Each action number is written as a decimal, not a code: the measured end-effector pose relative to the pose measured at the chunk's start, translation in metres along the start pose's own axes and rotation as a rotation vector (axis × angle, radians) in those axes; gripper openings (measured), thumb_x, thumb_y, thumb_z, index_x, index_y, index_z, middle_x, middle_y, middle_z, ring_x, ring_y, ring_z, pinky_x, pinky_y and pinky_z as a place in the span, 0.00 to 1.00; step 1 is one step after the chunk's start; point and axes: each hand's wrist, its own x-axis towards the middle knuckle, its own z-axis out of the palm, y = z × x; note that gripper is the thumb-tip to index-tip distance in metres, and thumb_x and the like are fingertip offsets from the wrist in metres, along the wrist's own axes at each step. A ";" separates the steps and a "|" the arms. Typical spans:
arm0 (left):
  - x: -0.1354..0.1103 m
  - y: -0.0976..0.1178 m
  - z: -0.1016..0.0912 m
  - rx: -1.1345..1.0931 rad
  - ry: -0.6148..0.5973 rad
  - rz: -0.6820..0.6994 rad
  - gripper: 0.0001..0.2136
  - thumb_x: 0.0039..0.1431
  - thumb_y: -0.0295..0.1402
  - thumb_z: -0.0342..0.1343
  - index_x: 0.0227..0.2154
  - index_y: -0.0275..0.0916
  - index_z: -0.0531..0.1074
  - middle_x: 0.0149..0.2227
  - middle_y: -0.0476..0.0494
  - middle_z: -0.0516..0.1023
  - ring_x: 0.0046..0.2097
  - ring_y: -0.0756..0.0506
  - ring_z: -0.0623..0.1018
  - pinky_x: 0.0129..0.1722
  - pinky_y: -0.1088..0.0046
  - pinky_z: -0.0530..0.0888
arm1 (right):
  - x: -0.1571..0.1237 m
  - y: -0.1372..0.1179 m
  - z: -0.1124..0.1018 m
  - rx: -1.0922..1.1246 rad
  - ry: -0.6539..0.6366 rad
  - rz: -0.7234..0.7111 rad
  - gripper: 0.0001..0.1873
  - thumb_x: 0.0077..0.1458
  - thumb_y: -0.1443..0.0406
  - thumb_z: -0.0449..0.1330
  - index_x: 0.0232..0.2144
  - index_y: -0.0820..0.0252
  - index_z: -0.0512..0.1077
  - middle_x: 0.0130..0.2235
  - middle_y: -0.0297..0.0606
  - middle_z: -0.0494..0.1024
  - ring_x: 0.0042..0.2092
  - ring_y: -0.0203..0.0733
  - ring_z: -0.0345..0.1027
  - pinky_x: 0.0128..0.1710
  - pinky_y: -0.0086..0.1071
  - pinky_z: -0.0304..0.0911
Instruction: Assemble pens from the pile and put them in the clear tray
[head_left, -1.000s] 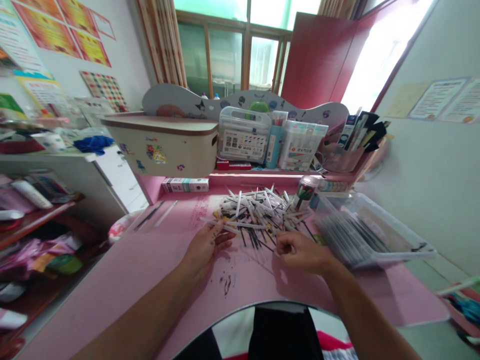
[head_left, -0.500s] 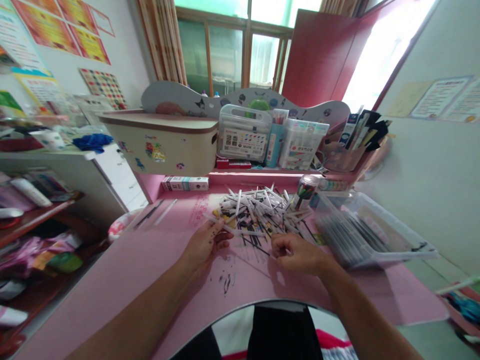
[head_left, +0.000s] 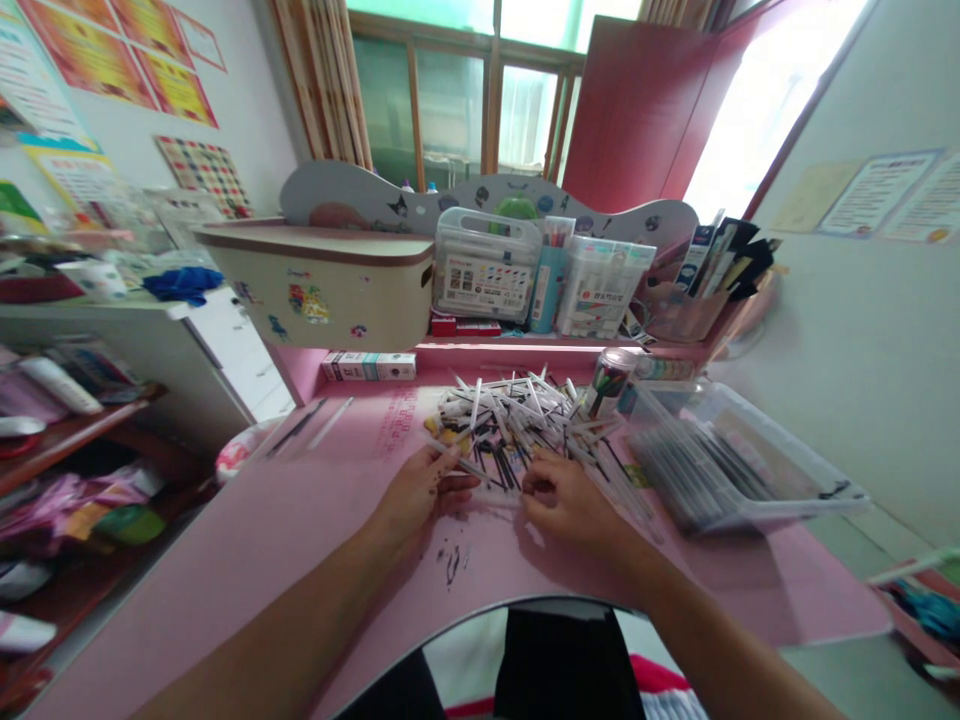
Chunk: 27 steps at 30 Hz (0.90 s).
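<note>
My left hand (head_left: 421,492) is closed on a slim whitish pen barrel (head_left: 471,466), which slants right and down from its fingertips. Facing it, my right hand (head_left: 564,498) has thumb and forefinger curled into a pinch near the barrel's far end. What that pinch holds, if anything, is too blurred to make out. Just beyond both hands lies a heap of white pen barrels (head_left: 534,402) mixed with thin black refills (head_left: 504,464). Small dark marks or scraps (head_left: 453,562) lie on the pink desk (head_left: 315,540) in front of my left hand.
On the right stands a clear plastic bin (head_left: 795,512) full of thin sticks, with a clear jar of pens (head_left: 610,380) beside the heap. A dark stick (head_left: 297,428) and a white one (head_left: 330,422) lie at left. A cream storage box (head_left: 337,300) and marker cases (head_left: 487,270) fill the shelf.
My right hand has moved left and slightly up, closer to my left hand. The dark stick slanting toward it no longer shows there. My left hand has shifted slightly right, its barrel tilting more downward.
</note>
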 end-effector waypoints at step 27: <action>-0.009 0.029 0.001 -0.565 -0.018 -0.227 0.14 0.71 0.31 0.44 0.32 0.34 0.71 0.21 0.47 0.76 0.18 0.52 0.76 0.17 0.83 0.73 | 0.004 0.011 0.007 -0.369 0.219 0.016 0.09 0.58 0.71 0.56 0.28 0.60 0.74 0.36 0.42 0.75 0.41 0.45 0.65 0.43 0.37 0.57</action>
